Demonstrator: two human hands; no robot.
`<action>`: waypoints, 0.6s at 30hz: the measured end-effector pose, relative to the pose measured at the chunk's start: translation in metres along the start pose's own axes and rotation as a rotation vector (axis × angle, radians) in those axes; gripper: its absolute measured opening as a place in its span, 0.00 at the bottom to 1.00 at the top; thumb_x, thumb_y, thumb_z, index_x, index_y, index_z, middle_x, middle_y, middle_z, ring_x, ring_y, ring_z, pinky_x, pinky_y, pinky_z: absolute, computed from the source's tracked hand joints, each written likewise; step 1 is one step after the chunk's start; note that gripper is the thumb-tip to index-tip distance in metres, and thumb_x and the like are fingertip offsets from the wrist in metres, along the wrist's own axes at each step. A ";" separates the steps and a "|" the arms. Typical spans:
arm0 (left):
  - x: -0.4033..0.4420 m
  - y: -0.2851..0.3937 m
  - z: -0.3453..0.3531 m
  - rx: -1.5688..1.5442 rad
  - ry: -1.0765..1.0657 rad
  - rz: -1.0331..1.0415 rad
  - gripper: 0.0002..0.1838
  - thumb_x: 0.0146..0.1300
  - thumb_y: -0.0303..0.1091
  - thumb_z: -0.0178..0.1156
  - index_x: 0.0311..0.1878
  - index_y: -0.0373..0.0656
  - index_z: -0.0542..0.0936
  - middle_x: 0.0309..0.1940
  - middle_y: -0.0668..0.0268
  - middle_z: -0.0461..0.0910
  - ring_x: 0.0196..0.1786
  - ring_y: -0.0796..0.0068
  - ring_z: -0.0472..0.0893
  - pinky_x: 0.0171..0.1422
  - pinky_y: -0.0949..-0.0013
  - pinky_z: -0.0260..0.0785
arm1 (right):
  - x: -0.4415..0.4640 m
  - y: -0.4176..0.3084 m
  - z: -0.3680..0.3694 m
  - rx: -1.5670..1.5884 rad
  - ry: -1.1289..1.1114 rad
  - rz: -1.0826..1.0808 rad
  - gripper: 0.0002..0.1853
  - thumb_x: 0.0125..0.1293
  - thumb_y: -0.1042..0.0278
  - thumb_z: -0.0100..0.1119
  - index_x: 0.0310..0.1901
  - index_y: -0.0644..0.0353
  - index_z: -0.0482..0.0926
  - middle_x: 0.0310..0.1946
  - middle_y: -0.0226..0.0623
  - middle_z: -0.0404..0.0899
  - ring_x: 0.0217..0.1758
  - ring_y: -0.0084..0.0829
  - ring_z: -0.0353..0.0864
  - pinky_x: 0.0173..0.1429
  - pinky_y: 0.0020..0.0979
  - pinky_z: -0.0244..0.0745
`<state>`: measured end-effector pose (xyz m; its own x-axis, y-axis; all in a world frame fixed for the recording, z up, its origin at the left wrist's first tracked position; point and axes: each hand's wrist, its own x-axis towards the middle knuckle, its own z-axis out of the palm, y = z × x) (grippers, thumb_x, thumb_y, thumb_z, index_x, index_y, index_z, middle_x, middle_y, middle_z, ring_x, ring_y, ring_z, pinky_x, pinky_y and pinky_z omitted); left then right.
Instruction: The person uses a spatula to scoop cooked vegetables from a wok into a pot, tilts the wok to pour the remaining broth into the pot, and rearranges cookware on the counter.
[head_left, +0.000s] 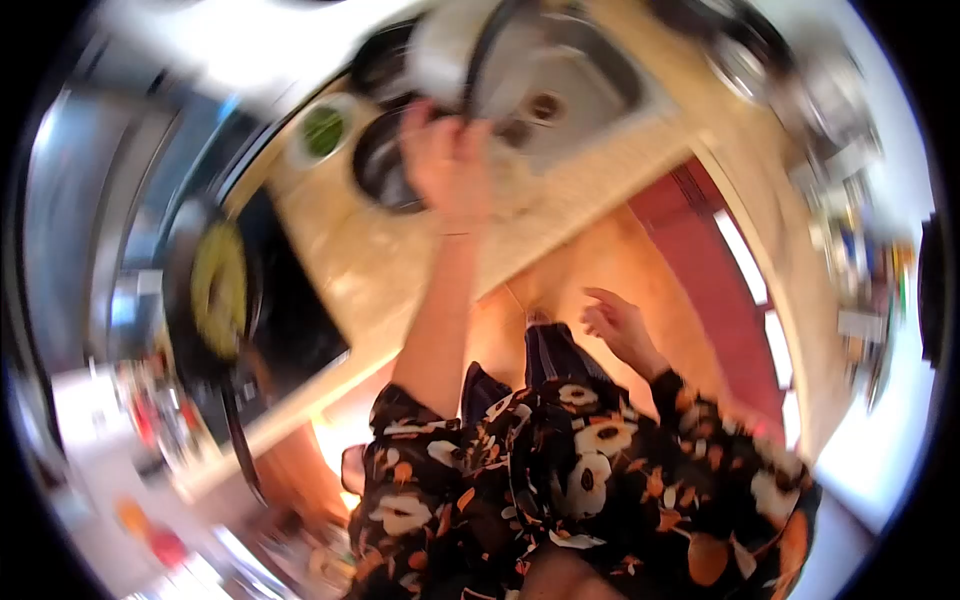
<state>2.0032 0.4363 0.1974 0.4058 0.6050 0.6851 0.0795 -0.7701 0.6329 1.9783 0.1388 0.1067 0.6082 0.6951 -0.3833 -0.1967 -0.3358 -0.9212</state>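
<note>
My left hand [443, 160] reaches over the counter [350, 245] beside the sink, its fingers blurred by motion. They are at the lower edge of a large pale grey, rounded thing [437, 55] with a curved black band [488, 50]. Whether they grip it, I cannot tell. Under and beside this hand is a dark round pan [380, 168]. A white bowl of green food [322, 130] stands to its left. My right hand [613, 322] hangs in front of my body above the floor, fingers loosely bent and apart, with nothing in it.
On the black hob [290, 300] at the left sits a frying pan [183, 290] with yellow food, its handle jutting past the counter edge. The steel sink [590, 85] is at the back. A red cabinet front [690, 230] is at right; blurred pots [745, 65] stand at the far right.
</note>
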 end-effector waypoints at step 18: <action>-0.249 0.027 -0.283 -0.990 0.378 -1.459 0.02 0.62 0.28 0.60 0.36 0.41 0.77 0.33 0.69 0.79 0.35 0.78 0.80 0.39 0.77 0.76 | 0.096 -0.257 0.345 -1.023 -0.900 -1.422 0.25 0.55 0.66 0.64 0.57 0.48 0.73 0.34 0.34 0.82 0.29 0.33 0.81 0.29 0.35 0.74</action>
<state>1.6465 0.3221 0.1466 0.2951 0.7311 -0.6152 -0.4280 0.6768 0.5990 1.8219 0.5114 0.2830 -0.6665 0.7019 0.2512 0.6404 0.7116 -0.2891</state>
